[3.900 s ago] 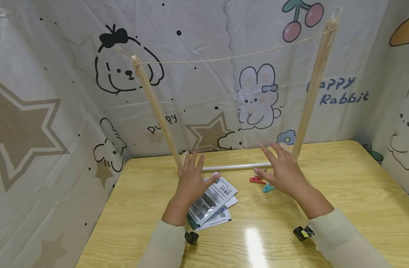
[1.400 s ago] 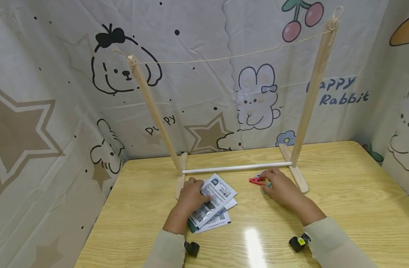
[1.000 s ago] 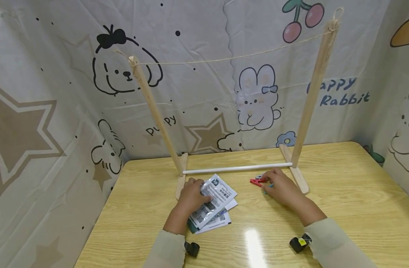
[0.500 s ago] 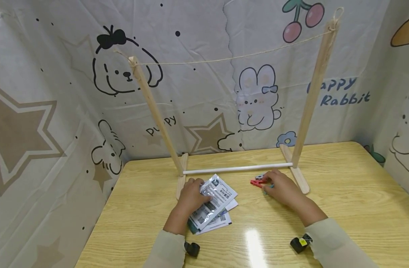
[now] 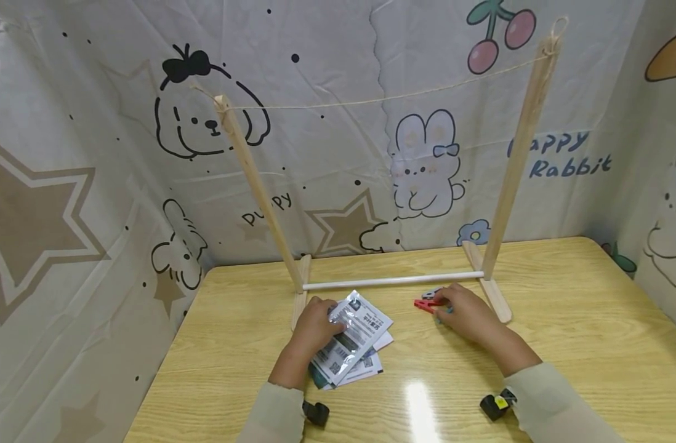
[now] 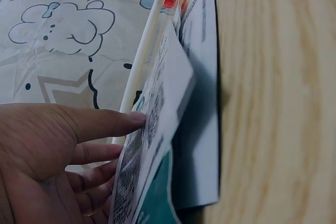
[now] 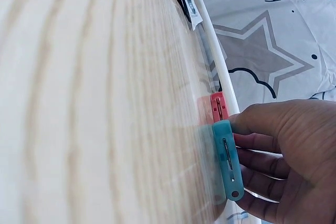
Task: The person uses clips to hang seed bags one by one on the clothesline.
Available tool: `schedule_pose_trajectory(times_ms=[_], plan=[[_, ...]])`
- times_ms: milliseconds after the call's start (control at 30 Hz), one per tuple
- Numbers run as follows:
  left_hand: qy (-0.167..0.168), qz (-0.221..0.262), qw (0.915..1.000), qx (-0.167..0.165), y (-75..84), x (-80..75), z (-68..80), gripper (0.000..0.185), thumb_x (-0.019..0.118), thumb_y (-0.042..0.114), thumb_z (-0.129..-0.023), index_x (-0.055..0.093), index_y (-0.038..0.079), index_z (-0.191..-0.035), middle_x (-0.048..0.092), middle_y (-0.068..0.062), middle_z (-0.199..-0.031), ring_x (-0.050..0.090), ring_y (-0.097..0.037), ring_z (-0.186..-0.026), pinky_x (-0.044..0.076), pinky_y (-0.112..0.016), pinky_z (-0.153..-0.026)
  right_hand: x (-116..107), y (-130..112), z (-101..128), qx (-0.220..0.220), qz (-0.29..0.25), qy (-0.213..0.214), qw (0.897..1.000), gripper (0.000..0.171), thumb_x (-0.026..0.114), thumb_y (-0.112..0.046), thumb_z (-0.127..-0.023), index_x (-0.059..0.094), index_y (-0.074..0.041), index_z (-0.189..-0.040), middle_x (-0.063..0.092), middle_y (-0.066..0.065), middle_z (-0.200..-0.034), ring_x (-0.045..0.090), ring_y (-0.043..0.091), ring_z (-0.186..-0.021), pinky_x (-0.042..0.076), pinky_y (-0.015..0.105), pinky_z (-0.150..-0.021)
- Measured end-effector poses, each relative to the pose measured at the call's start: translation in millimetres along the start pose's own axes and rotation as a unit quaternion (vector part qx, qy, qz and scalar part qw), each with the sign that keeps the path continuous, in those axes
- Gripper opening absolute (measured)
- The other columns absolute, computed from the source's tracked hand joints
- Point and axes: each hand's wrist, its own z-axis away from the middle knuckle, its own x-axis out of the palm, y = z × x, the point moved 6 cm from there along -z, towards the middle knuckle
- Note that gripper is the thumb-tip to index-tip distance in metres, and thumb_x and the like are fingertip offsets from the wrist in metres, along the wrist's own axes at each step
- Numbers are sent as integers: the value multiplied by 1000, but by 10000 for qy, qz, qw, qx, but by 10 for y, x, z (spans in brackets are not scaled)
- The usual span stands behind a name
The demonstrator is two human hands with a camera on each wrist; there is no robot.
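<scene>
My left hand (image 5: 313,329) holds the left edge of a silvery printed packet (image 5: 360,332), thumb on its face and fingers at its side. The packet lies on top of a small stack; a white packet (image 5: 369,367) shows beneath it. In the left wrist view, the top packet stands partly lifted from the one below. My right hand (image 5: 471,314) is curled round several small clothespins on the table. The red clothespin (image 5: 425,306) and a grey clothespin (image 5: 429,295) show beside its fingertips. The teal clothespin (image 7: 228,161) is mostly hidden by the thumb in the head view.
Behind both hands stands a wooden frame: a left post (image 5: 257,191), a right post (image 5: 519,160) and a white rod (image 5: 393,281) low between them. A thin string (image 5: 382,99) spans the post tops. A printed cloth (image 5: 338,147) hangs behind the wooden table (image 5: 571,320).
Both hands came down from a spread pose above the table, the left onto the packets, the right onto the clothespins. In the last half second the top packet has tilted slightly.
</scene>
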Motion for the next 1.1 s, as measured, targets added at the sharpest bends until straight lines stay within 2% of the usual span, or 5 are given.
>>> schedule_pose_trajectory(times_ms=[200, 433, 600, 767, 1100], plan=[[82, 310, 9995, 55, -19, -20, -29, 39, 78, 9, -85, 68, -1, -122, 60, -12, -105, 57, -21, -90, 52, -38, -81, 0, 4, 12, -18, 25, 23, 10000, 26, 71, -15, -92, 69, -4, -115, 65, 10, -110, 64, 27, -101, 53, 50, -89], [307, 538, 9976, 296, -60, -80, -60, 28, 78, 6, -83, 69, 2, -109, 62, -10, -97, 57, -19, -86, 50, -35, -76, -20, 16, 3, -128, 50, 73, 9999, 22, 72, -16, -92, 71, -6, -111, 65, 7, -106, 59, 19, -89, 51, 42, -79], [246, 802, 9963, 193, -54, -99, -57, 27, 77, 6, -83, 67, 4, -108, 69, -10, -100, 62, -22, -91, 53, -40, -83, -57, 14, 3, -188, 108, 121, 9997, 26, 71, -17, -92, 70, -5, -114, 66, 8, -106, 59, 19, -87, 51, 42, -79], [206, 960, 9951, 101, -54, -101, -46, 27, 76, 6, -84, 65, 3, -109, 69, -10, -100, 62, -20, -88, 53, -36, -79, -51, 28, -8, -212, 82, 126, 9997, 26, 72, -16, -91, 70, -4, -114, 66, 7, -103, 57, 17, -84, 49, 39, -76], [280, 1125, 9932, 114, -33, -123, -47, 28, 76, 5, -83, 64, 4, -108, 66, -10, -99, 58, -18, -84, 49, -31, -75, -38, 38, -1, -163, 62, 58, 9998, 24, 72, -16, -91, 71, -5, -112, 66, 7, -105, 58, 18, -86, 51, 40, -78]])
